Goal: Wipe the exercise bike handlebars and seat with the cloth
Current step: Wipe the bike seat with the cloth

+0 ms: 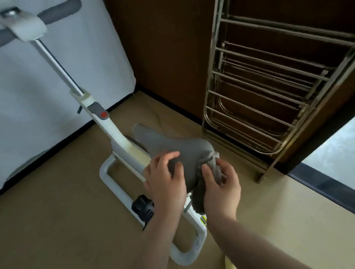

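Observation:
The exercise bike's grey seat (171,144) sits in the middle of the view, its narrow nose pointing toward the white post. My left hand (165,178) rests on the seat's rear left side, fingers spread and bent over the edge. My right hand (219,186) grips a grey cloth (214,165) against the seat's rear right edge; part of the cloth hangs below the hand. The grey handlebars (58,13) are at the top left, on a white clamp above the slanted post.
The bike's white base frame (112,183) lies on the tan floor, with a black pedal (143,208) beside my left wrist. A folded metal drying rack (275,83) leans against the dark wooden wall at right. A white fabric cover (29,93) hangs at left.

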The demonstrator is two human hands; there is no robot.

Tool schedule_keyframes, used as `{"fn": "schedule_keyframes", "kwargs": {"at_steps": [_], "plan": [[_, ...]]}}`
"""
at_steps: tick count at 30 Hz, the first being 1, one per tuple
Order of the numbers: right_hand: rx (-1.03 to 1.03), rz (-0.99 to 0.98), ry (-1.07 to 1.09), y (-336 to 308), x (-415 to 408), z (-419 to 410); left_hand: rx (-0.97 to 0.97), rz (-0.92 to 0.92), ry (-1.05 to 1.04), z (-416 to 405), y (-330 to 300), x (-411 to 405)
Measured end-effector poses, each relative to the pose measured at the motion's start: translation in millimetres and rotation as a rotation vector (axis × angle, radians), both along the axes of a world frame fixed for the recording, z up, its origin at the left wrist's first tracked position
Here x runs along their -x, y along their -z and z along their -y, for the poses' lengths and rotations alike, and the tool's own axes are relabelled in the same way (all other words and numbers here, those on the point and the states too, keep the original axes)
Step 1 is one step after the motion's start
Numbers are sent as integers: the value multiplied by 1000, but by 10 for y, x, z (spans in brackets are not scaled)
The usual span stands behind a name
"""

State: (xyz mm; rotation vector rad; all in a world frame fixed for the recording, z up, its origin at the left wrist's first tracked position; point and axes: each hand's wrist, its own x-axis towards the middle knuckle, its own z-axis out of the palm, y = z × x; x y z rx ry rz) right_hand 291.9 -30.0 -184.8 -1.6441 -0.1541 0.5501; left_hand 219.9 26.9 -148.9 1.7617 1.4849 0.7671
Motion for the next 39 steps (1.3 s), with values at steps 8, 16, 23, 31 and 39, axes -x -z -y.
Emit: {"fn": "schedule_keyframes", "kwargs": {"at_steps": [8,16,23,31,39], "plan": [[70,81,-205,93,-643,-249,-92,19,-78,107,36,-225],[71,847,-830,-246,-997,-395,-64,20,-185,17,67,-292],[83,1167,-1106,-407,-1030,-674,-18,181,-207,1,162,-107],[134,1061,-1320,-436,-822,-1062,175,448,-349,-138,234,146],[166,1085,-1050,-315,-572,-991,220,406,-257,-359,193,220]]}}
